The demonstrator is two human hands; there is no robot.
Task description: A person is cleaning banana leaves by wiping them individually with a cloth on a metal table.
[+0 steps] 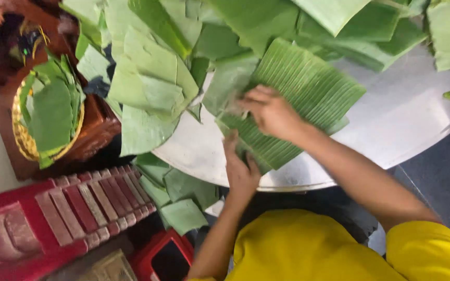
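Observation:
A large ribbed green banana leaf piece [303,88] lies on a round metal table [407,119]. My right hand [269,110] presses flat on the leaf near its left edge, with what looks like a pale cloth under the fingers. My left hand [240,169] holds the near lower edge of the same leaf, fingers up against it. My yellow sleeves show at the bottom of the view.
Several cut leaf pieces [152,73] are heaped over the table's far and left side. More pieces [180,195] hang below its edge. A woven basket [48,117] holding leaves sits on a brown stand at left. Red plastic stools [53,218] stand at lower left.

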